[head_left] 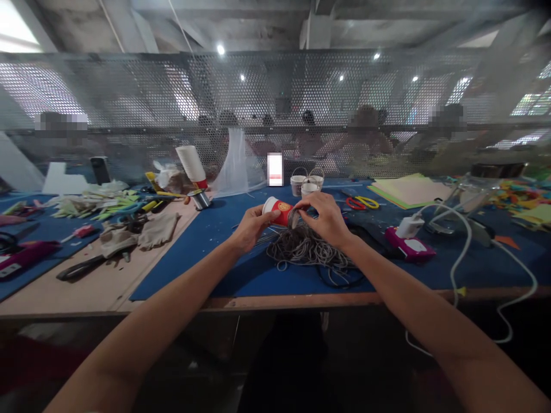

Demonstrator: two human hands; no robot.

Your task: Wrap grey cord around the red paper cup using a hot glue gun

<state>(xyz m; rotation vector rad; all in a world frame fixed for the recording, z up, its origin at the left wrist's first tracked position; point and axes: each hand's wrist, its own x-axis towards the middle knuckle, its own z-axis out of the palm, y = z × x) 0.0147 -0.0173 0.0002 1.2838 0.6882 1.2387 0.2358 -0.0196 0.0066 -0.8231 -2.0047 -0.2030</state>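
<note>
My left hand [250,227] is closed around a red and white paper cup [280,211], which lies tilted on its side above the table. Between the thumb and fingers of my right hand [326,219], at the red end of the cup, grey cord [293,218] is pinched; whether it is stuck to the cup I cannot tell. Directly below both hands a loose heap of grey cord [307,249] is spread on the blue mat [193,246]. Several small cups with handles [310,188] stand farther back, beyond my right hand.
A stack of paper cups [190,163] leans at the back left, near work gloves [159,231]. Scissors [362,202] and coloured sheets [411,191] lie to the right. A purple power strip [411,245] with white cables and a glass jar [467,201] stand there too.
</note>
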